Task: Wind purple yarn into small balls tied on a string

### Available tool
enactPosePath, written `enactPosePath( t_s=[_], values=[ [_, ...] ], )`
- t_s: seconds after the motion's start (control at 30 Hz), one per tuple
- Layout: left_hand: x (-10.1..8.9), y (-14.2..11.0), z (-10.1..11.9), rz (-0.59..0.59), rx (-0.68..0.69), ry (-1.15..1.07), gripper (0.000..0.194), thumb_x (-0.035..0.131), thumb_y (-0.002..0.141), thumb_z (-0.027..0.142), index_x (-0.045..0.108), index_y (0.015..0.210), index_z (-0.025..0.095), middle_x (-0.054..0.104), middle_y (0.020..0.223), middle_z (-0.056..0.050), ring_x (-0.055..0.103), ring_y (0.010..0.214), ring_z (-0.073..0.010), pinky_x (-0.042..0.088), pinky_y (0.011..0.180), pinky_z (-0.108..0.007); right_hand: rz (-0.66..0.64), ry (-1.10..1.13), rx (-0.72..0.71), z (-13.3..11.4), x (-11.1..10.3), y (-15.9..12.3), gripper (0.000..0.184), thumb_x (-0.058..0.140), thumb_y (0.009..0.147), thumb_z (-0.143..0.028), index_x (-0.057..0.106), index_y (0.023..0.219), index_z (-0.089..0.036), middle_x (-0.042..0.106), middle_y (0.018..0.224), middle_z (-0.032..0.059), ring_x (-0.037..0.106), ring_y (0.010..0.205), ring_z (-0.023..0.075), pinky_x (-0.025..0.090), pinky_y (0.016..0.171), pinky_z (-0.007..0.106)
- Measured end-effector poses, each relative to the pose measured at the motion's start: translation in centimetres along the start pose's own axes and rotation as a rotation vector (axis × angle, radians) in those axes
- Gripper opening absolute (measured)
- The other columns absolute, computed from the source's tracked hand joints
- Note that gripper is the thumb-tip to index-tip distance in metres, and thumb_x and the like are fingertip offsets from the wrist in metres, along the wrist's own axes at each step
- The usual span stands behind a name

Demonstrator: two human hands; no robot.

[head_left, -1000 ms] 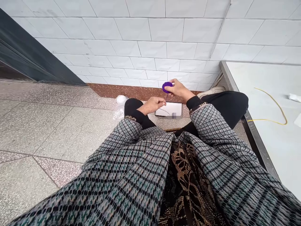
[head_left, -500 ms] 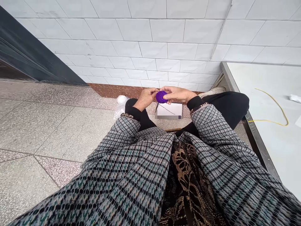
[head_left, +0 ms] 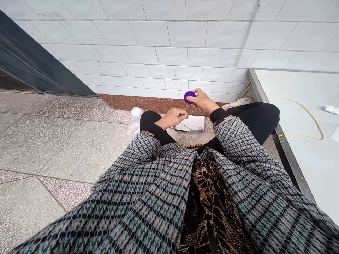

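Observation:
A ball of purple yarn (head_left: 189, 97) is gripped between the thumb and fingers of my right hand (head_left: 200, 99), up near the foot of the wall. From the ball a short taut length of yarn (head_left: 189, 109) runs down to my left hand (head_left: 174, 118), which pinches it between thumb and fingertips. Below the hands, on the floor, sits a white box (head_left: 194, 121). A dark strand (head_left: 186, 126) lies across its top.
A clear plastic bag (head_left: 134, 126) with a white ball (head_left: 137, 112) on it is beside my left knee. On the right stands a white-topped table (head_left: 293, 116) with a bent yellow cord (head_left: 315, 121). The tiled wall (head_left: 180, 56) rises close in front.
My right hand has moved up and slightly right with the yarn ball. The left hand has moved down and right, off the ball, with yarn now stretched between them.

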State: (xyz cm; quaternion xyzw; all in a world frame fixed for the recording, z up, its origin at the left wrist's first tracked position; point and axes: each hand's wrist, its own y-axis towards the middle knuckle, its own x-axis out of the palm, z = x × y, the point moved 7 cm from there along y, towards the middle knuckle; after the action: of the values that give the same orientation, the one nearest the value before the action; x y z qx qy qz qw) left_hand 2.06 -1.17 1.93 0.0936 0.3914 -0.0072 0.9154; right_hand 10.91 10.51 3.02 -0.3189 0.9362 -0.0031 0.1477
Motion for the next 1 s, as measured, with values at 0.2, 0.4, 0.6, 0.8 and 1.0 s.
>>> enactPosePath(
  t_s=[0.2,0.4,0.6,0.8,1.0],
  values=[
    [-3.5,0.1,0.6,0.185,0.006,0.062,0.021,0.054,0.084,0.027,0.070,0.080,0.014,0.070,0.084,-0.005,0.061,0.079,-0.0172,0.047,0.079,-0.031,-0.178,-0.055,0.074,0.5,1.3,-1.3,0.037,0.075,0.081,-0.014,0.045,0.103,-0.019,0.059,0.068,-0.0006,0.053,0.050,0.0095,0.043,0.040,0.016],
    [-6.1,0.5,-2.1,0.355,-0.097,-0.057,0.018,0.055,0.084,0.025,0.068,0.081,0.013,0.069,0.084,-0.004,0.060,0.080,-0.0160,0.048,0.080,-0.030,-0.601,0.188,0.104,-1.0,3.8,-4.4,0.028,0.073,0.080,-0.009,0.055,0.100,-0.016,0.065,0.084,0.0020,0.059,0.055,0.0074,0.053,0.049,0.017],
    [-1.8,0.3,-4.2,0.273,-0.208,-0.221,0.021,0.056,0.086,0.029,0.068,0.083,0.013,0.063,0.068,0.000,0.051,0.062,-0.0115,0.043,0.066,-0.026,-0.515,0.461,0.017,-2.0,3.0,-3.2,0.028,0.071,0.087,-0.016,0.050,0.106,-0.017,0.066,0.083,-0.0008,0.063,0.058,0.0067,0.058,0.060,0.019],
    [1.7,0.2,-1.5,-0.030,-0.053,-0.088,0.021,0.056,0.084,0.030,0.070,0.078,0.016,0.067,0.072,-0.001,0.055,0.067,-0.0130,0.043,0.069,-0.026,-0.235,0.411,0.056,-0.9,1.7,-1.4,0.026,0.068,0.089,-0.016,0.046,0.103,-0.018,0.065,0.077,-0.0009,0.061,0.055,0.0066,0.054,0.055,0.017],
    [-1.7,-0.2,0.2,0.080,-0.008,0.028,0.022,0.054,0.084,0.028,0.071,0.080,0.015,0.072,0.083,-0.004,0.061,0.077,-0.0165,0.046,0.077,-0.029,-0.146,0.030,0.082,0.3,1.2,-1.0,0.030,0.070,0.086,-0.014,0.045,0.102,-0.018,0.059,0.064,-0.0014,0.050,0.046,0.0075,0.041,0.039,0.014]
  ],
)
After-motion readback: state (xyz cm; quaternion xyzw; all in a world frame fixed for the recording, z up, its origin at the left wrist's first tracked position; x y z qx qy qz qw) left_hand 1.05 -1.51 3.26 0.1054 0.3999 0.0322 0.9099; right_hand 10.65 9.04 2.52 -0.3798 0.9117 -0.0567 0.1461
